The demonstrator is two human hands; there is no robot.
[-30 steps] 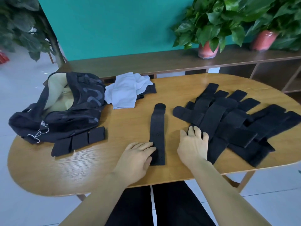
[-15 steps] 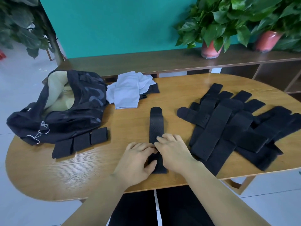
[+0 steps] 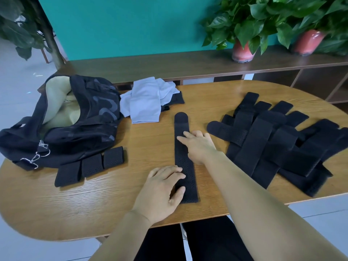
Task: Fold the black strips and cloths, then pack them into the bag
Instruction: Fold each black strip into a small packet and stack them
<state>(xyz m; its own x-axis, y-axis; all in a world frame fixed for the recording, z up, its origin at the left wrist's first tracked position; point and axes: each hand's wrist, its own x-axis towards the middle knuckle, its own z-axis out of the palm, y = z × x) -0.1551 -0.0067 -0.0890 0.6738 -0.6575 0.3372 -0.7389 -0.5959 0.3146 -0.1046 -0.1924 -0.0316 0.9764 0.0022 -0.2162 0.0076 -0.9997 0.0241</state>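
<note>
Black perforated strip (image 3: 183, 159), lying flat under both hands: right hand (image 3: 199, 146), fingers straight, is sliding up from beside the left hand (image 3: 162, 191), now smoothing mid-strip; left is pressing the near end flat. Folding looks imminent.

The bench (image 3: 131, 213) is grained, satin wood; the black strip (image 3: 185, 166) is matt perforated cloth; the bag (image 3: 90, 129) matt fabric with metal clips (image 3: 34, 157).

One black bag (image 3: 62, 125) sat at the worktop's left end, with three folded strips (image 3: 90, 164) beside it. One flat strip (image 3: 185, 166) lay centre. Two potted plants (image 3: 243, 49) stood on the shelf.
</note>
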